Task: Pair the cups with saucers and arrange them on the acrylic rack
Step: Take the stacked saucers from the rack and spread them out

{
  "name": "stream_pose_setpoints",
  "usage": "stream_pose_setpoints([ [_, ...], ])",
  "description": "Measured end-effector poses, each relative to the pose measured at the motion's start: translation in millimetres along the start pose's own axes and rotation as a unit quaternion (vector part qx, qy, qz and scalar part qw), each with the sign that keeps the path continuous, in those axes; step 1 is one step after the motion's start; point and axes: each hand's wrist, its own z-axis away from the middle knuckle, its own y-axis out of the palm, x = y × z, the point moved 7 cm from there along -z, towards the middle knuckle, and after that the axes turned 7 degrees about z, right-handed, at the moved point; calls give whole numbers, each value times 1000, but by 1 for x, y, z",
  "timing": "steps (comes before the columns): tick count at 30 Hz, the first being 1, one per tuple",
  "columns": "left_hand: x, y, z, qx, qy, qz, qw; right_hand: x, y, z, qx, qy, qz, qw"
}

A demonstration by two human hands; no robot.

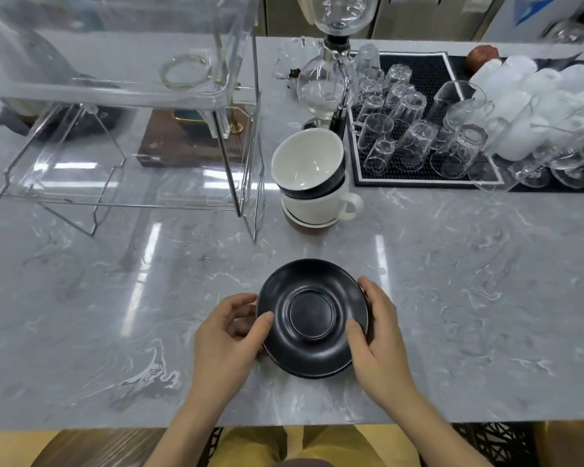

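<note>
A black saucer [312, 315] lies low over the grey marble counter near its front edge, with what looks like a second black saucer under it. My left hand [231, 332] grips its left rim and my right hand [376, 335] grips its right rim. Behind it stands a stack of cups: a black cup with a white inside [309, 163] tilted in a white handled cup [321, 205], on a white saucer [312, 222]. The clear acrylic rack [115, 96] stands at the back left, its two shelves bare.
A black mat [422, 182] with several upturned glasses fills the back right. A glass siphon coffee maker [327, 79] stands behind the cup stack. A dark wooden board [189, 143] lies behind the rack. The counter's front edge [452, 421] runs close to my body.
</note>
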Motion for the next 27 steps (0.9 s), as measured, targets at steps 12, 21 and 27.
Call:
stream_pose_setpoints([
  [12, -10, -2, -3, 24, 44, -180, 982, -3, -28, -9, -26, 24, 94, 995],
  [21, -16, 1, -7, 24, 44, -217, 975, -5, -23, -13, 7, 30, 147, 989],
  [27, -21, 5, -2, 23, 57, -199, 978, -3, -24, -12, -11, 38, 143, 989],
])
